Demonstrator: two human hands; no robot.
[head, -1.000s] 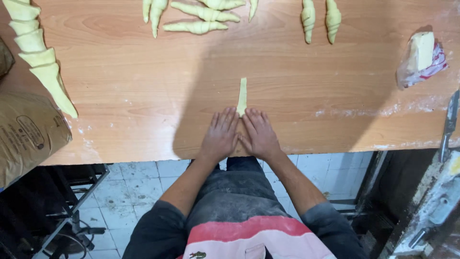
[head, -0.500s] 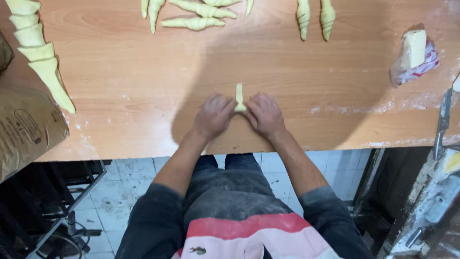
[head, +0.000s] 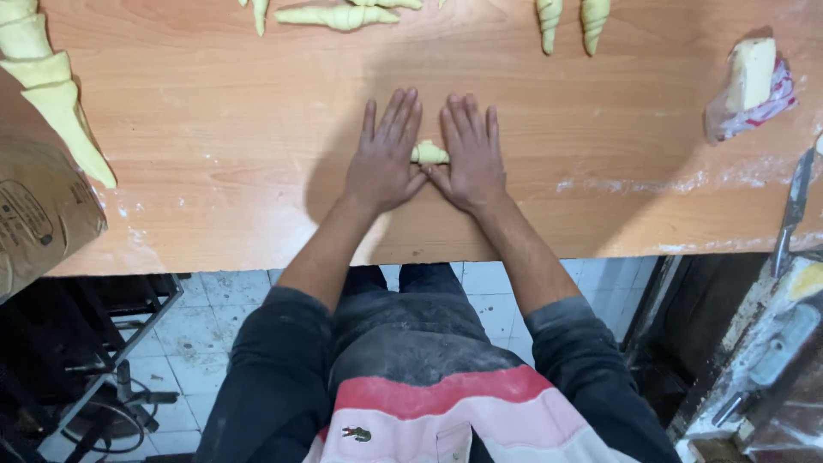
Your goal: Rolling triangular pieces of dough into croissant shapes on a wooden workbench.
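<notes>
Both hands flat and spread, left hand (head: 383, 154) and right hand (head: 467, 156) pressing a dough roll (head: 429, 153) on the table (head: 214, 180). Mostly hidden, but uneven pressure could probably squash it lopsided.

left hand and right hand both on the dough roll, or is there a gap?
Touching. Head view: left hand and right hand lie flat with the dough roll pinched between them, no gap visible.
</notes>
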